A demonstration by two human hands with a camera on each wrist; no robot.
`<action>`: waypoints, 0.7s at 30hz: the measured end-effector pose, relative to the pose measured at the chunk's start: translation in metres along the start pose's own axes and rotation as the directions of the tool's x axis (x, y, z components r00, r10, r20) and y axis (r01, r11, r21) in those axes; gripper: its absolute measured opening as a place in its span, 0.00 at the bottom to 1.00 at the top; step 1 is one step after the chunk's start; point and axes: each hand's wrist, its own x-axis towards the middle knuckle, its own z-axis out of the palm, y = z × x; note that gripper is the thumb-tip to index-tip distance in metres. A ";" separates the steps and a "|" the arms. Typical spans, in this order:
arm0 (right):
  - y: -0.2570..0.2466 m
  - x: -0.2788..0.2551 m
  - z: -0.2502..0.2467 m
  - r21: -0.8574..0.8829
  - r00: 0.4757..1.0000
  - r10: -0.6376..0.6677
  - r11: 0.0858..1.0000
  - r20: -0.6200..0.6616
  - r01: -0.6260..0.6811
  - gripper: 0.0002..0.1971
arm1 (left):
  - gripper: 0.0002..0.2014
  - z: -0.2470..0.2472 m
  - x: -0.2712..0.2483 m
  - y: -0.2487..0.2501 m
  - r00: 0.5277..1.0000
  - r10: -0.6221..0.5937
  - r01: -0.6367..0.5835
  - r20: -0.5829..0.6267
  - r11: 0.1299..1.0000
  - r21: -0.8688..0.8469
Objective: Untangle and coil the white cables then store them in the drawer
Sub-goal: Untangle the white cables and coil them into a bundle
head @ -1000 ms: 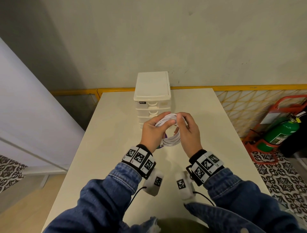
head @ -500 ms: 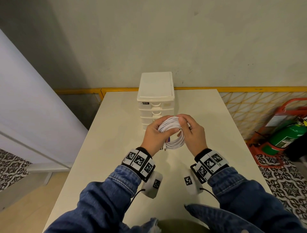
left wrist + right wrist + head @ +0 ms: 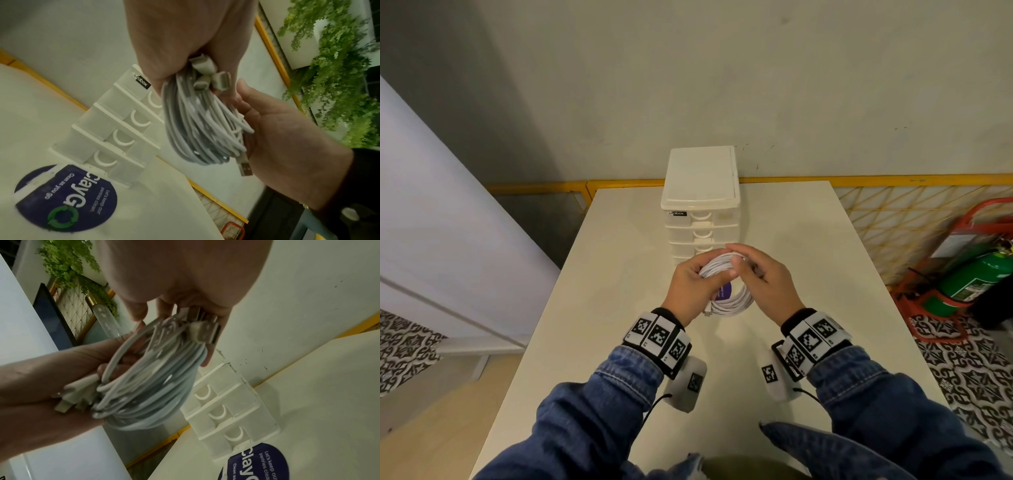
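Both of my hands grip one bundle of coiled white cables (image 3: 726, 289), held in the air above the table (image 3: 619, 308) and just in front of the drawer unit (image 3: 700, 212). My left hand (image 3: 690, 291) wraps its fingers and thumb around the left side of the coil; the thumb crosses the upper strands. My right hand (image 3: 763, 281) closes on the top and right side, with its thumb pressed on the strands next to the left thumb.

1. Coil condition: the loops lie gathered in a rough ring. In the left wrist view, the cables (image 3: 205, 129) hang from the left hand (image 3: 174, 40), and several plug ends (image 3: 205, 71) bunch at the top by the fingers. One metal USB plug (image 3: 245, 169) sticks out at the lower edge against my right palm (image 3: 287, 138).
2. Right wrist view: the coil (image 3: 154, 378) sits between my right hand (image 3: 185, 272) above and my left hand (image 3: 51, 378) at the side. More plugs (image 3: 205, 332) show under the right fingers.
3. Drawer unit: it stands upright at the far end of the table, and every drawer front that I can see (image 3: 115, 126) is pushed in.
4. Surface: a round dark blue sticker (image 3: 68, 199) lies on the table at the foot of the unit.
5. Surroundings: a green fire extinguisher (image 3: 976, 274) stands on the floor to my right.
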 end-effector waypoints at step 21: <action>-0.005 0.031 0.040 0.157 0.996 0.022 0.988 -0.085 -0.009 0.15 | 0.10 -0.032 0.023 0.022 0.990 -0.015 0.014 -0.137 1.000 -0.013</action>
